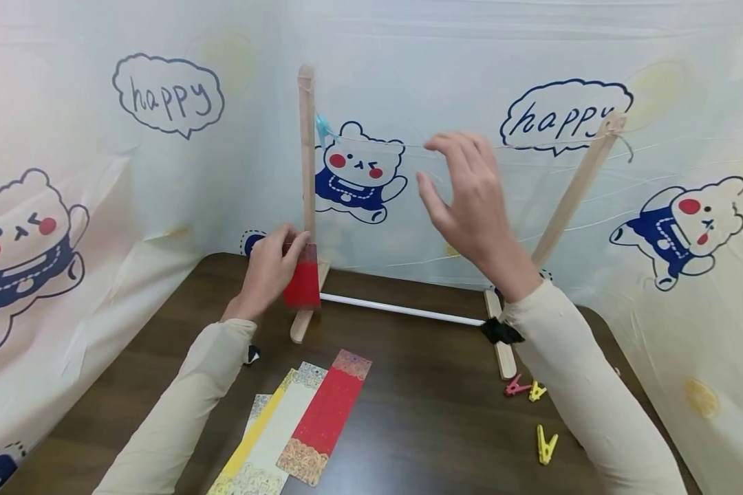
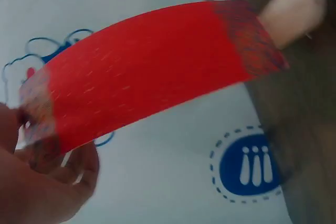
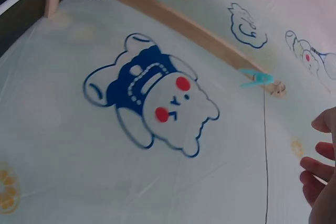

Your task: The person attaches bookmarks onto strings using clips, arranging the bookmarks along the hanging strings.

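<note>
The left hand pinches a red card by its upper end, left of centre in the frame, and the card hangs in front of the foot of the left post. In the left wrist view the card bows from the fingers at lower left towards the upper right. The right hand, right of centre, holds nothing; its thumb and fingers stand apart, fingertips at the string, though whether they touch it I cannot tell.

Two speech bubbles on the curtain read "happy", one at upper left, one at upper right, where the right post overlaps the end of the word.

The string runs between the two wooden posts, with one blue clip beside the left one. One white rod joins the stand low down. On the tabletop, at bottom centre-left, four cards overlap: one red, one pale, one yellow and one mostly hidden. Three clips show at lower right: one pink and two yellow.
</note>
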A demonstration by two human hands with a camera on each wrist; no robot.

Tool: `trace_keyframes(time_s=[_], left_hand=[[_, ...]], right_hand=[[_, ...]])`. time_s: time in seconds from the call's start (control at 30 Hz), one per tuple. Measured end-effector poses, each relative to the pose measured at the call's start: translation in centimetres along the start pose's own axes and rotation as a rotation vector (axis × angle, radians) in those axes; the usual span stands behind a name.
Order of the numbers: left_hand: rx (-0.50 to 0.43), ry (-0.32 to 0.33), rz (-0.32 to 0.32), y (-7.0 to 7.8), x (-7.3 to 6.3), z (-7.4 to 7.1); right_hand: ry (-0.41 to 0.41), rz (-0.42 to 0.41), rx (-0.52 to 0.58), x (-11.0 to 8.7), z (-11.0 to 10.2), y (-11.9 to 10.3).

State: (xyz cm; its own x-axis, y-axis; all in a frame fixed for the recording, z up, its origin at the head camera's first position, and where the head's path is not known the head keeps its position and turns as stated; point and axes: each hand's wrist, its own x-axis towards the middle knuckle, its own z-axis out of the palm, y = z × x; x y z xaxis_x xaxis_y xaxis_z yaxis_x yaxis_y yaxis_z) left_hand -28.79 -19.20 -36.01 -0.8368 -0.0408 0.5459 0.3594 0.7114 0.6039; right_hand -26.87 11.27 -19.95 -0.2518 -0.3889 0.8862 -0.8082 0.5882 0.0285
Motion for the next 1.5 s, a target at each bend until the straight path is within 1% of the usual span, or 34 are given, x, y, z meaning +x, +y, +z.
trace_keyframes(time_s=[0.07,0.13,0.2,0.3,0.37,0.43,0.5,0.57,0.63,0.67,0.73,0.8,0.87,0.97,1.0,1.1,1.17,1.2,1.27,1.3,1.37,1.43,1.47,1.5], left_hand=[[0.089,0.036,0.066,-0.5,-0.2,0.4],[0.173,0.059,0.141,-1.0,-0.4,0.8],[0.227,0.072,0.203,-1.3,-0.8,1.1],[0.254,0.075,0.254,-1.2,-1.3,1.2],[0.254,0.054,0.286,-0.8,-1.5,1.1],[0.243,0.008,0.310,-0.4,-1.6,0.9],[0.225,-0.042,0.311,-0.1,-1.8,0.5],[0.170,-0.082,0.265,-0.2,-2.2,0.3],[0.085,-0.091,0.195,-0.4,-2.5,0.1],[0.038,-0.088,0.161,-0.5,-2.6,-0.1],[-0.064,-0.072,0.103,-0.8,-2.7,-0.3],[-0.138,-0.053,0.071,-1.2,-2.7,-0.6],[-0.176,-0.051,0.047,-1.6,-2.6,-0.8],[-0.199,-0.069,0.002,-2.4,-2.7,-1.0],[-0.205,-0.077,-0.013,-2.7,-2.8,-1.1],[-0.235,-0.090,-0.023,-2.4,-2.6,-1.0],[-0.267,-0.084,-0.010,-1.7,-2.2,-1.2],[-0.282,-0.078,0.004,-1.2,-1.9,-1.4],[-0.302,-0.061,0.029,-0.2,-1.3,-2.1],[-0.308,-0.055,0.037,0.4,-1.0,-2.5],[-0.329,-0.044,0.053,1.7,-0.2,-3.3],[-0.349,-0.040,0.065,3.6,0.5,-4.4],[-0.363,-0.034,0.075,4.1,0.9,-4.7],[-0.379,-0.031,0.077,4.6,1.4,-5.0]], right_hand=[[-0.093,0.075,0.026,1.8,0.9,-0.6],[-0.212,0.172,0.079,4.0,2.0,-1.1],[-0.368,0.263,0.131,6.3,3.3,-1.4],[-0.611,0.378,0.237,9.9,5.3,-1.2],[-0.766,0.465,0.332,11.9,6.4,-0.5],[-0.887,0.564,0.454,13.3,7.3,0.4],[-0.965,0.667,0.627,14.0,7.9,1.2],[-1.012,0.752,0.809,14.0,8.6,1.9],[-1.015,0.794,0.972,13.7,9.0,2.4],[-1.016,0.805,1.029,13.4,9.1,2.7],[-1.029,0.802,1.083,13.0,9.1,3.2],[-1.044,0.807,1.108,12.5,9.0,3.7],[-1.056,0.815,1.142,12.1,9.0,4.1],[-1.054,0.815,1.259,11.6,9.6,4.1],[-1.050,0.801,1.295,11.6,10.0,4.0],[-1.023,0.758,1.354,11.3,10.2,3.8],[-0.983,0.749,1.334,11.3,10.1,3.7],[-0.947,0.754,1.314,11.3,9.9,3.6],[-0.871,0.781,1.259,11.6,9.7,3.5],[-0.828,0.804,1.229,11.7,9.5,3.4],[-0.759,0.826,1.154,11.9,8.8,3.4],[-0.725,0.835,1.079,12.1,8.2,3.3],[-0.721,0.825,1.023,12.2,7.9,3.1],[-0.720,0.797,0.955,12.3,7.6,2.9]])
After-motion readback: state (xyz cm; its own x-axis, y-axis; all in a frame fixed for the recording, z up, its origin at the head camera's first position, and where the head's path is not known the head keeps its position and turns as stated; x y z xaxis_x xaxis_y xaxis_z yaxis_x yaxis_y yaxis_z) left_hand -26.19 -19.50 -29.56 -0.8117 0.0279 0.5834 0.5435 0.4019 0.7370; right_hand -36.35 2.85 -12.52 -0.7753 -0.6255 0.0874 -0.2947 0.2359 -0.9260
